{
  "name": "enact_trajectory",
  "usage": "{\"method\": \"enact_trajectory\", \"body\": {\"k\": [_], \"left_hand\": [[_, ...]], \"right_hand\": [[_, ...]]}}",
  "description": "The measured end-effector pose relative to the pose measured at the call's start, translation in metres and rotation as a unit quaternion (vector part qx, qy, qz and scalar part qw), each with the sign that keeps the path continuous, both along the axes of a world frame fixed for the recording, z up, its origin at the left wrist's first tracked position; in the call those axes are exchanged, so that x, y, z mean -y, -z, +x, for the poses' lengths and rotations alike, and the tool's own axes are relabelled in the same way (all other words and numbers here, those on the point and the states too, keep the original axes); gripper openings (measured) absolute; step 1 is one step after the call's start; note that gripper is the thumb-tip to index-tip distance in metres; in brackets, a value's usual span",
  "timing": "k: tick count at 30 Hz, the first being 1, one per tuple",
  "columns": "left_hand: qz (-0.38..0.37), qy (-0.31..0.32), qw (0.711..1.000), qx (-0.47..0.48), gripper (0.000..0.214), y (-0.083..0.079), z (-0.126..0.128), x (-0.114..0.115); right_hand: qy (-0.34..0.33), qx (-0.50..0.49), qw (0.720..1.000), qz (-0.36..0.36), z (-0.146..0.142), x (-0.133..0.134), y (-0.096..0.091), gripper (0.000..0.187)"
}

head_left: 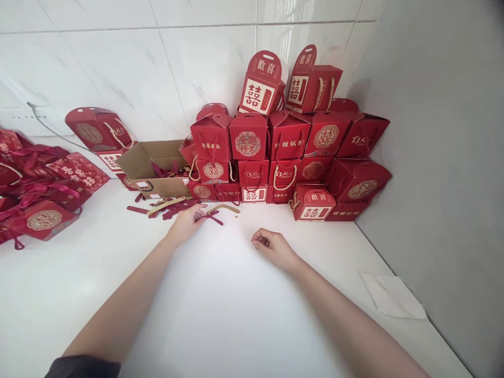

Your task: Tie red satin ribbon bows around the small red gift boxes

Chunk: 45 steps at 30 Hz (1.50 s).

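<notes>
The left hand [186,224] is pinching thin, flat, dark-red strips [216,219] over the smooth white surface [220,294], near the open cardboard box [169,187]; the right hand [274,248] is making a closed, rounded shape with curled fingers.

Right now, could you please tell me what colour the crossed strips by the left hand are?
The crossed strips are dark red, as the head view shows.
</notes>
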<state>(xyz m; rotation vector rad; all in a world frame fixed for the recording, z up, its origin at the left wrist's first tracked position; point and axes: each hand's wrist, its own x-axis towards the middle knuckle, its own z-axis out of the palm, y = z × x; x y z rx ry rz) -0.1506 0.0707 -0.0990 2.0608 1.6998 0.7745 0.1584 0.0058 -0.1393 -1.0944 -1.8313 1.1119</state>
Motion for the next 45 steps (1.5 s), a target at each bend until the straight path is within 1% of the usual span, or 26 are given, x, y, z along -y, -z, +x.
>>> {"method": "enact_trajectory", "body": {"k": [2, 4, 7, 9, 10, 11, 12, 14, 16, 18, 19, 20, 21, 23, 26, 29, 31, 33, 34, 36, 37, 38, 39, 41, 43, 45], "left_hand": [[-0.027, -0.002, 1.000, -0.009, 0.040, -0.020, -0.010, 0.000], [-0.070, 0.009, 0.997, -0.028, 0.033, -0.047, -0.021, 0.003], [-0.123, 0.026, 0.990, -0.068, 0.030, -0.088, -0.030, 0.009], [-0.124, 0.012, 0.991, -0.053, 0.033, -0.105, -0.027, 0.011], [-0.118, 0.003, 0.993, -0.030, 0.036, -0.108, -0.022, 0.011], [-0.104, -0.001, 0.995, -0.002, 0.037, -0.106, -0.015, 0.009], [-0.080, -0.004, 0.996, 0.026, 0.038, -0.099, -0.007, 0.005], [-0.039, 0.043, 0.998, 0.036, 0.033, -0.076, 0.009, -0.005], [-0.027, 0.047, 0.998, 0.028, 0.025, -0.048, 0.023, -0.017], [-0.027, 0.038, 0.999, 0.029, 0.020, -0.024, 0.031, -0.027], [-0.035, 0.034, 0.998, 0.032, 0.021, -0.016, 0.031, -0.030], [-0.048, 0.032, 0.998, 0.036, 0.022, -0.013, 0.030, -0.032], [-0.063, 0.032, 0.997, 0.040, 0.025, -0.013, 0.028, -0.032], [-0.093, 0.035, 0.994, 0.044, 0.026, -0.023, 0.019, -0.028], [-0.116, 0.027, 0.992, 0.040, 0.022, -0.055, 0.003, -0.015], [-0.111, -0.004, 0.993, 0.041, 0.030, -0.086, -0.014, -0.004], [-0.081, -0.041, 0.996, 0.019, 0.030, -0.096, -0.026, -0.003], [0.001, -0.096, 0.995, -0.037, 0.027, -0.095, -0.037, -0.007], [0.055, -0.127, 0.988, -0.075, 0.026, -0.090, -0.041, -0.011], [0.151, -0.180, 0.960, -0.154, 0.032, -0.074, -0.049, -0.018], [0.185, -0.197, 0.945, -0.182, 0.038, -0.063, -0.052, -0.020], [0.202, -0.201, 0.938, -0.196, 0.045, -0.052, -0.055, -0.021], [0.209, -0.195, 0.937, -0.199, 0.051, -0.040, -0.057, -0.021], [0.186, -0.203, 0.942, -0.190, 0.055, -0.018, -0.064, -0.019], [0.136, -0.210, 0.951, -0.184, 0.059, 0.000, -0.072, -0.017], [0.113, -0.213, 0.953, -0.182, 0.060, 0.011, -0.079, -0.018]], "right_hand": [[0.000, -0.002, 1.000, 0.000, 0.000, 0.000, 0.000, 0.012], [-0.001, -0.003, 1.000, 0.000, 0.000, -0.001, 0.000, 0.012], [-0.002, -0.002, 1.000, -0.002, 0.000, -0.001, 0.001, 0.012], [-0.001, 0.000, 1.000, -0.003, 0.000, -0.001, 0.001, 0.012], [-0.001, 0.001, 1.000, -0.003, 0.000, -0.001, 0.001, 0.012], [0.000, 0.002, 1.000, -0.002, 0.000, -0.001, 0.001, 0.013], [0.000, 0.004, 1.000, 0.000, 0.000, 0.000, 0.000, 0.013], [0.000, 0.007, 1.000, 0.003, 0.000, 0.001, -0.001, 0.014], [-0.001, 0.012, 1.000, 0.007, 0.000, 0.002, -0.002, 0.015], [-0.002, 0.018, 1.000, 0.010, 0.000, 0.002, -0.003, 0.015], [-0.002, 0.020, 1.000, 0.011, 0.000, 0.003, -0.003, 0.015], [-0.002, 0.023, 1.000, 0.012, 0.000, 0.003, -0.003, 0.015], [-0.001, 0.025, 1.000, 0.013, 0.001, 0.003, -0.003, 0.016], [-0.002, 0.030, 0.999, 0.015, 0.001, 0.004, -0.003, 0.016], [-0.005, 0.040, 0.999, 0.021, 0.002, 0.004, -0.003, 0.016], [-0.007, 0.052, 0.998, 0.033, 0.003, 0.003, -0.002, 0.016], [-0.005, 0.064, 0.997, 0.050, 0.003, 0.004, -0.003, 0.016], [0.000, 0.080, 0.994, 0.076, 0.001, 0.009, -0.004, 0.017], [0.003, 0.087, 0.992, 0.093, -0.003, 0.012, -0.005, 0.017], [-0.006, 0.099, 0.987, 0.127, -0.016, 0.021, -0.008, 0.017], [-0.021, 0.105, 0.983, 0.148, -0.026, 0.024, -0.010, 0.019], [-0.044, 0.112, 0.978, 0.169, -0.038, 0.027, -0.012, 0.020], [-0.075, 0.126, 0.968, 0.201, -0.052, 0.029, -0.014, 0.023], [-0.114, 0.154, 0.952, 0.237, -0.085, 0.026, -0.017, 0.031], [-0.102, 0.180, 0.950, 0.232, -0.123, 0.015, -0.019, 0.045], [-0.074, 0.217, 0.952, 0.203, -0.157, 0.001, -0.018, 0.064]]}}
